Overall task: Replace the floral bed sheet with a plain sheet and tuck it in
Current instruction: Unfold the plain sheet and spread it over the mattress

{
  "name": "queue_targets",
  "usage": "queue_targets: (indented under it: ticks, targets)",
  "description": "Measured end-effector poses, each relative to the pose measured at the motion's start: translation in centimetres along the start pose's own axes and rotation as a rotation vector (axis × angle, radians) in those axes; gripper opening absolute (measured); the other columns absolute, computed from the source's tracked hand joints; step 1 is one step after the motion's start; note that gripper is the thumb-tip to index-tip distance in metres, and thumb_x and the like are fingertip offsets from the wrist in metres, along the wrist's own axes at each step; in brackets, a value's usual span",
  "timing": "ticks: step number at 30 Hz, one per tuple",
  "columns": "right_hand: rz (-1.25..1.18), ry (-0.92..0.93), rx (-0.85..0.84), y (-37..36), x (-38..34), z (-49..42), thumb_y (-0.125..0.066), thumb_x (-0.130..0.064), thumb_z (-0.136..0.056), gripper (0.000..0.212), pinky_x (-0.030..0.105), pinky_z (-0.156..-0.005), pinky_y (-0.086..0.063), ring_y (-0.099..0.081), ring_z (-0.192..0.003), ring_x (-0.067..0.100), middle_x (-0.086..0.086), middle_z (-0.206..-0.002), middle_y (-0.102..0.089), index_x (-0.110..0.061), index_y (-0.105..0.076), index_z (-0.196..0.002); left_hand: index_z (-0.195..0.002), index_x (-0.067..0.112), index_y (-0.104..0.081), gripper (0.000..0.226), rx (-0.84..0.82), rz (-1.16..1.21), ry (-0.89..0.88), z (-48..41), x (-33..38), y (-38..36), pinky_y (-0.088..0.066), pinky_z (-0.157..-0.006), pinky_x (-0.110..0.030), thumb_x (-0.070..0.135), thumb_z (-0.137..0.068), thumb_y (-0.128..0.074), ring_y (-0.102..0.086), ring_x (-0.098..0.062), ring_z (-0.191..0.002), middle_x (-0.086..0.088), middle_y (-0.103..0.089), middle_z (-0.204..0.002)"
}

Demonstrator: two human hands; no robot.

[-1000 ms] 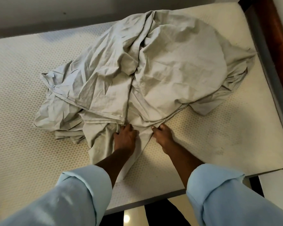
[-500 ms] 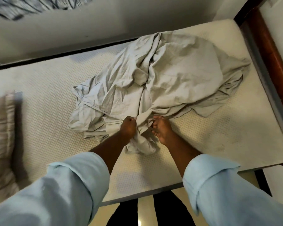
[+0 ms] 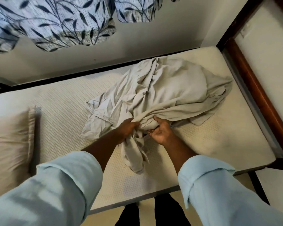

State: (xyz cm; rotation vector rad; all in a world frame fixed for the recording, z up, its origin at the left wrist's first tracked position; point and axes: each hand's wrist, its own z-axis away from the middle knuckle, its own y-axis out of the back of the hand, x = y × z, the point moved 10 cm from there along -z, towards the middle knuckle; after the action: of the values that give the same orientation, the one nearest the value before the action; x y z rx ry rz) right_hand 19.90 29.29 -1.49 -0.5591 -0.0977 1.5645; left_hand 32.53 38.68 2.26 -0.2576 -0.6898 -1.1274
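Observation:
A plain grey-beige sheet lies crumpled in a heap on the right half of the bare cream mattress. My left hand grips a bunched fold at the heap's near edge. My right hand, palm turned up, holds the same bunch from the right, thumb on top. A twisted tail of the sheet hangs down between my wrists toward the mattress's near edge. No floral sheet is on the bed.
A beige pillow lies at the left end of the mattress. A leaf-patterned curtain hangs on the far wall. A brown wooden frame runs along the bed's right end. Floor shows below the near edge.
The view has tilted up, bringing the curtain and pillow in. Both hands have gathered the sheet's near edge into a bunch and lifted it; the heap has drawn together.

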Motion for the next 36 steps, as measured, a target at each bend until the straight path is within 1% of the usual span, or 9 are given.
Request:
queue_targets:
  ticks: [3,5,9,13,17,21,31,34,36]
  targets:
    - [-0.006,0.024,0.046,-1.1,-0.7,1.5,-0.067,-0.022,-0.095,0.011,0.031,-0.061,-0.049,-0.065,-0.064,0.018,0.005,-0.068,-0.071,-0.014,-0.065,-0.102,-0.123,0.020,-0.066,0.050,0.147,-0.114,-0.046,1.7,2.1,3.5,-0.054,-0.086,-0.037,0.044,-0.080,-0.063,-0.065,-0.026,-0.098,-0.012,-0.069,-0.120]
    - [-0.049,0.053,0.097,-1.2,-1.8,2.1,-0.069,-0.028,-0.093,0.023,0.026,-0.054,-0.033,-0.042,-0.041,0.009,-0.006,-0.048,-0.046,-0.019,-0.055,-0.077,-0.132,0.015,-0.061,0.047,0.315,-0.287,-0.117,3.6,4.3,6.2,-0.046,-0.099,-0.035,0.041,-0.094,-0.058,-0.059,-0.032,-0.119,-0.012,-0.063,-0.130]
    - [-0.033,0.160,0.045,-3.1,-5.8,4.4,-0.064,-0.033,-0.097,0.042,0.028,-0.055,-0.028,-0.030,-0.043,0.011,-0.007,-0.047,-0.031,-0.022,-0.042,-0.064,-0.120,0.013,-0.053,0.038,0.516,-0.489,-0.339,7.4,8.6,9.6,-0.041,-0.079,-0.032,0.040,-0.095,-0.059,-0.063,-0.038,-0.103,-0.013,-0.065,-0.100]
    - [0.028,0.260,-0.043,-6.5,-9.3,7.6,-0.057,-0.038,-0.101,0.030,0.028,-0.054,-0.026,-0.036,-0.047,0.010,-0.007,-0.053,-0.037,-0.022,-0.052,-0.076,-0.137,0.026,-0.043,0.066,0.455,-0.734,-0.450,9.2,10.9,9.2,-0.050,-0.085,-0.040,0.061,-0.085,-0.063,-0.057,-0.028,-0.103,-0.011,-0.053,-0.118]
    - [0.136,0.361,-0.036,-8.4,-11.3,10.7,-0.059,-0.043,-0.100,0.022,0.026,-0.054,-0.031,-0.054,-0.063,0.011,-0.003,-0.074,-0.059,-0.021,-0.063,-0.101,-0.121,0.025,-0.066,0.045,0.464,-0.796,-0.558,11.1,12.5,9.1,-0.053,-0.082,-0.041,0.052,-0.089,-0.050,-0.060,-0.030,-0.103,-0.006,-0.056,-0.110]
    - [0.105,0.423,-0.016,-8.3,-12.4,13.2,-0.059,-0.045,-0.099,0.027,0.027,-0.055,-0.036,-0.052,-0.070,0.014,-0.001,-0.085,-0.063,-0.020,-0.066,-0.104,-0.123,0.026,-0.066,0.030,0.485,-0.870,-0.638,13.3,14.2,8.9,-0.043,-0.087,-0.047,0.035,-0.097,-0.054,-0.053,-0.024,-0.115,0.000,-0.058,-0.125]
    - [-0.173,0.410,-0.061,-9.8,-10.7,17.1,-0.047,-0.039,-0.105,0.027,0.039,-0.075,-0.052,-0.063,-0.092,0.026,0.010,-0.105,-0.068,-0.017,-0.063,-0.106,-0.113,0.012,-0.070,0.027,0.670,-0.407,-0.853,19.8,18.8,12.7,-0.045,-0.074,-0.028,0.016,-0.096,-0.049,-0.065,-0.024,-0.088,-0.008,-0.074,-0.099]
    - [-0.212,0.432,-0.034,-9.1,-10.6,17.5,-0.049,-0.031,-0.106,0.020,0.033,-0.062,-0.052,-0.062,-0.066,0.017,0.004,-0.086,-0.064,-0.017,-0.061,-0.097,-0.105,0.009,-0.071,0.023,0.731,-0.190,-0.721,18.7,17.6,15.5,-0.039,-0.072,-0.026,0.018,-0.101,-0.050,-0.064,-0.026,-0.089,-0.011,-0.073,-0.098]
    - [-0.174,0.447,0.012,-8.1,-10.5,17.2,-0.049,-0.026,-0.107,0.018,0.026,-0.054,-0.041,-0.044,-0.043,0.008,-0.001,-0.074,-0.048,-0.018,-0.054,-0.091,-0.103,0.007,-0.069,0.026,0.744,-0.065,-0.617,17.9,16.3,16.9,-0.039,-0.076,-0.028,0.022,-0.102,-0.048,-0.063,-0.031,-0.094,-0.013,-0.071,-0.099]
